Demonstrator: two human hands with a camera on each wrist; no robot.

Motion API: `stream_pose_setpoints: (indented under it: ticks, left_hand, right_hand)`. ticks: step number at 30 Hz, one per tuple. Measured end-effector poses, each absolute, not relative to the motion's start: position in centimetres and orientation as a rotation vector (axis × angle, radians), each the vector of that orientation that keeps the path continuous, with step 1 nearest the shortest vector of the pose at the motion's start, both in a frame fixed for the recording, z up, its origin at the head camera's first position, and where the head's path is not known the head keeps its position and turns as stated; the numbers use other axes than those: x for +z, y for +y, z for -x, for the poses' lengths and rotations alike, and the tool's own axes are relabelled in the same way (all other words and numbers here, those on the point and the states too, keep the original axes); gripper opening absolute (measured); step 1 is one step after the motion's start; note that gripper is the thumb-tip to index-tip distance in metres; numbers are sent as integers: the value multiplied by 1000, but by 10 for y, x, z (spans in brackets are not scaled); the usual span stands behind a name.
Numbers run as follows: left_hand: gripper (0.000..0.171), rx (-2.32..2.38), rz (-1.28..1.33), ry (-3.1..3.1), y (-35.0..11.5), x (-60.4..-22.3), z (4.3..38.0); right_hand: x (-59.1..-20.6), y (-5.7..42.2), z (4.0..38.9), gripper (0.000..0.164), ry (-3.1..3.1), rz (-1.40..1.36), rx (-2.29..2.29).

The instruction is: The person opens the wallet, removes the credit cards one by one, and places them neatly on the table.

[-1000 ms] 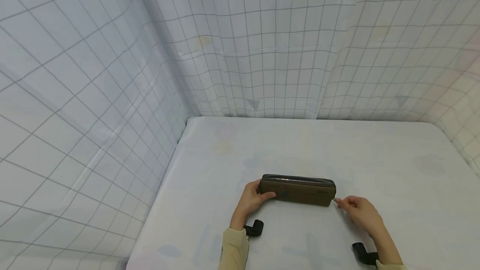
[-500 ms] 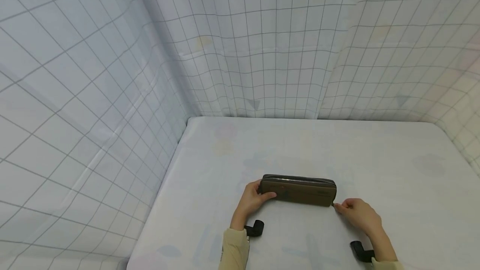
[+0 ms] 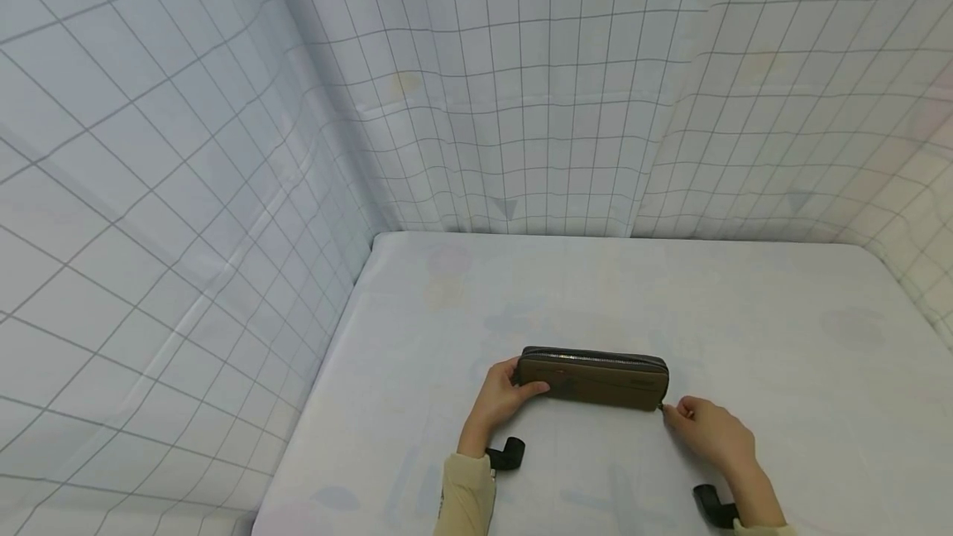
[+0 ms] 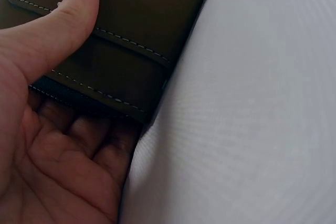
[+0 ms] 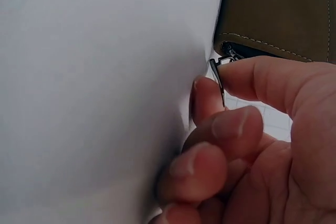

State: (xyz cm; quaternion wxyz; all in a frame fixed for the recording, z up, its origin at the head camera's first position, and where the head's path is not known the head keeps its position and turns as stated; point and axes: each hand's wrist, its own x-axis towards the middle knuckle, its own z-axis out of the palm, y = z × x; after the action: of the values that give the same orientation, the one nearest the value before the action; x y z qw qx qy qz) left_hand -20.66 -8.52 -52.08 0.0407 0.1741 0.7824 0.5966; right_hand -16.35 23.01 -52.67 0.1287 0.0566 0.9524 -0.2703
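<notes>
A long brown wallet (image 3: 596, 380) stands on its edge on the white table, its metal zipper (image 3: 588, 357) running along the top and looking closed there. My left hand (image 3: 500, 395) grips its left end, thumb on the front face and fingers behind. Stitching and a round printed emblem show on the wallet (image 4: 121, 19) in the left wrist view. At the lower right corner my right hand (image 3: 711, 430) pinches the metal zipper pull (image 5: 218, 80) between thumb and index finger, the other fingers curled beneath.
The white table (image 3: 462, 288) has faint coloured patches. White grid-patterned curtains (image 3: 521, 106) hang behind it and on both sides. A black wrist camera (image 3: 508, 454) sits on the left wrist, another black camera (image 3: 713, 506) on the right.
My right hand has shifted slightly left and down, still pinching the zipper pull at the wallet's lower right corner. My left hand and the wallet have stayed almost in place.
</notes>
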Motion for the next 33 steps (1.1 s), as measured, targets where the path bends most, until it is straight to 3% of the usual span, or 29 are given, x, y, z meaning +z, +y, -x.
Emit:
stream_pose_setpoints:
  ticks: [24, 33]
  left_hand:
    - [27, 1825, -576, 2403, -86, -521, 208]
    - [27, 1817, -530, 2398, -86, -521, 208]
  right_hand:
    - [-525, 243, 155, 36, 2842, -136, -870]
    - [-511, 235, 166, 42, 2994, -201, -1387]
